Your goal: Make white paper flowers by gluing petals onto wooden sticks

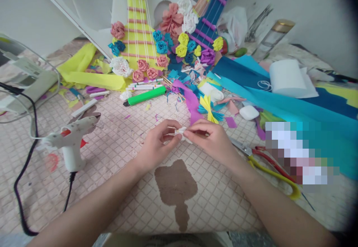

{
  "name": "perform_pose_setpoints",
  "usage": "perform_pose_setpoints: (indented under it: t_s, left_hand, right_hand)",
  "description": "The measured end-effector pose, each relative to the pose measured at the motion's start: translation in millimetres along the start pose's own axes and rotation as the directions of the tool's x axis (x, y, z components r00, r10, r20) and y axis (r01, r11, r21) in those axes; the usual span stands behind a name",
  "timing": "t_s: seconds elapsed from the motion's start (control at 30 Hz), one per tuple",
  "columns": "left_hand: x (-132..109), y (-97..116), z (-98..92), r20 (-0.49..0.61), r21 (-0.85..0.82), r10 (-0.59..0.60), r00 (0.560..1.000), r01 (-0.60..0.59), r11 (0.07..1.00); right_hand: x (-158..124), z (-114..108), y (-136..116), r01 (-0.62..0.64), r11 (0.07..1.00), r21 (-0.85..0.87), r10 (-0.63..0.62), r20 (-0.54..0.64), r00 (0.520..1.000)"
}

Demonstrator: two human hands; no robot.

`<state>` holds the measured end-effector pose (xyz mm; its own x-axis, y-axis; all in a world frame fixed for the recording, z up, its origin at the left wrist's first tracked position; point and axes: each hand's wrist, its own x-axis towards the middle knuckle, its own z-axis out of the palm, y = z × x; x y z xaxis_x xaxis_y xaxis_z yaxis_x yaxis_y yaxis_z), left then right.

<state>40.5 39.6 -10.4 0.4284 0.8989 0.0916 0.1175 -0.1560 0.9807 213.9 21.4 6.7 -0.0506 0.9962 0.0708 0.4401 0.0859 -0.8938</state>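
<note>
Between left hand (159,139) and right hand (214,139) — crumpled, white papery scrap (181,130).

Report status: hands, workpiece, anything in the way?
Left hand, right hand: pinching small white piece. Purple strip just beyond; scissors beside right hand.

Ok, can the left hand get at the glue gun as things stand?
Likely yes: only tablecloth shows between the left hand and the glue gun, though that hand is busy holding a small white piece.

The grid-patterned tabletop (120,131), marked by a brown patch (176,183), is occupied by a white glue gun (73,153), red-and-yellow-handled scissors (246,149), a green-bodied tool (147,95) and turquoise paper (260,98).
</note>
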Motion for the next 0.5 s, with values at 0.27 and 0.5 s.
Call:
perform_pose_setpoints:
  t_s: [0.27, 0.5]
  left_hand:
    - [0.8, -1.7, -1.7, 0.046, 0.170, 0.115, 0.992, -0.121, 0.978]
    - [0.6, -3.4, -1.2, -0.025, 0.137, 0.072, 0.997, -0.068, 0.988]
  right_hand:
    - [-0.7, -0.8, 0.7, 0.023, 0.999, -0.044, -0.023, -0.006, 1.000]
    - [-0.9, -0.8, -0.2, 0.056, 0.996, -0.072, -0.058, -0.026, 0.998]
